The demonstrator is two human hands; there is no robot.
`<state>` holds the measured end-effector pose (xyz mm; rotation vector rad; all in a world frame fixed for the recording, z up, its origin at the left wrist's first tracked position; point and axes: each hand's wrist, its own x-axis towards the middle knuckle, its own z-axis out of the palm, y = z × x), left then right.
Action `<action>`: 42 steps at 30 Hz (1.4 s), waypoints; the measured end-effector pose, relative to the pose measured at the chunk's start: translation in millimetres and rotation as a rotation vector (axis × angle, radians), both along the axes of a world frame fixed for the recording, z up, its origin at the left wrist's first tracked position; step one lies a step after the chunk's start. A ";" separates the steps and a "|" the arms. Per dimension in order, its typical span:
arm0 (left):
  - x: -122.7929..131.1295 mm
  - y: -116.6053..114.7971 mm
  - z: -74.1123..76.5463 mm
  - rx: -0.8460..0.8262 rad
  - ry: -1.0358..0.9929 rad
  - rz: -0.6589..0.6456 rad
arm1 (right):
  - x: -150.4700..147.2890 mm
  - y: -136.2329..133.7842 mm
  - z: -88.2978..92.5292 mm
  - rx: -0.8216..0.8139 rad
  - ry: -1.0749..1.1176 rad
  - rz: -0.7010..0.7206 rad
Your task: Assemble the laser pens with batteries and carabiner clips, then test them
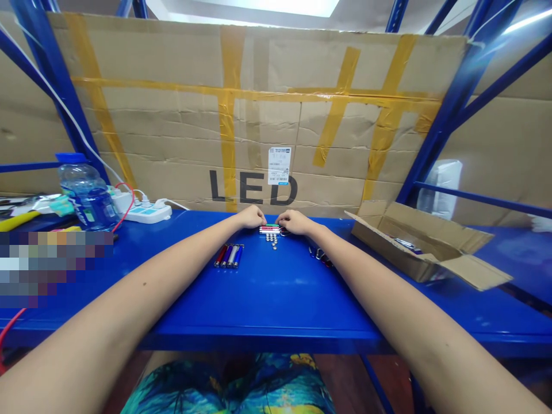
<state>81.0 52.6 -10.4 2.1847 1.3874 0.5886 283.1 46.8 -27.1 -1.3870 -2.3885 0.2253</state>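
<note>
At the far side of the table, my left hand (253, 217) and my right hand (294, 222) face each other with curled fingers. Their fingertips meet the two ends of a slim green tube (271, 225), the rearmost in a small row. In front of it lie a red tube (269, 229) and a pale silver tube (269, 232). Several small round silver pieces, like button cells (271, 238), are spread just nearer to me. Left of them, several short metal tubes (229, 256) in red, blue and silver lie side by side. Carabiner clips (320, 255) sit partly behind my right forearm.
An open cardboard box (414, 244) with a few shiny items stands at right. A water bottle (86, 192) and a white power strip (149, 213) with cables are at left. A large taped cardboard sheet (181, 132) walls off the back of the blue table (276, 299).
</note>
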 end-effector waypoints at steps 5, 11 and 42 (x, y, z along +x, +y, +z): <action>-3.2 1.1 -0.7 -0.014 -0.003 -0.016 | -2.0 -3.7 0.0 -0.004 0.007 0.016; -7.5 2.4 -2.5 0.021 -0.036 -0.010 | -4.3 -10.5 3.2 0.008 0.022 -0.007; -59.3 -65.3 40.1 -0.100 0.309 -0.339 | -85.8 -133.6 15.9 0.133 -0.122 0.365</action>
